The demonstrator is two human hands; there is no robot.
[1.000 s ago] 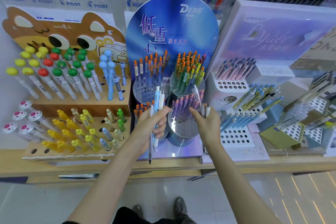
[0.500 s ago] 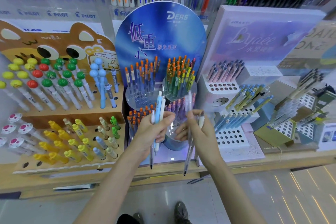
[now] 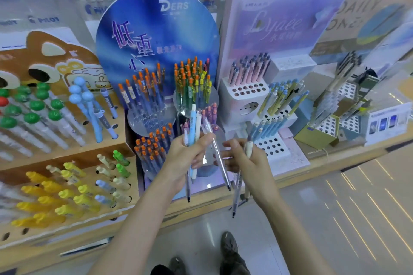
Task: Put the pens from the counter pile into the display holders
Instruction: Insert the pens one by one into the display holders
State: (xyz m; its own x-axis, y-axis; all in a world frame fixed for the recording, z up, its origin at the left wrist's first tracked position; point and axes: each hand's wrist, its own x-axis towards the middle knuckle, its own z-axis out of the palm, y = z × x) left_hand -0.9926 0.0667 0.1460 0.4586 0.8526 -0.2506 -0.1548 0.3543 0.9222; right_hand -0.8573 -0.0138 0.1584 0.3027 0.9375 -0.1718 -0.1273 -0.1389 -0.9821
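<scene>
My left hand (image 3: 185, 156) grips a bunch of pens (image 3: 194, 125), light blue and white ones upright, plus a clear pen (image 3: 218, 156) slanting down to the right. My right hand (image 3: 248, 158) holds a few more pens (image 3: 237, 192) that hang tip-down below the palm, with a cream one (image 3: 248, 147) between the fingers. Both hands hover in front of the round blue tiered display holder (image 3: 156, 29), close together, its purple pens (image 3: 210, 111) just behind them. A white block holder (image 3: 271, 146) with free holes stands right of my right hand.
A wooden cat-themed stand (image 3: 73, 152) with green, blue and yellow topped pens fills the left. Pastel pen stands (image 3: 243, 91) and boxes (image 3: 317, 134) crowd the right of the wooden counter edge (image 3: 335, 161). Tiled floor and my shoes (image 3: 230, 254) lie below.
The view swung right and closer. My right hand drew back from the purple pens toward my left hand, and a clear pen now sits in my left hand's bunch.
</scene>
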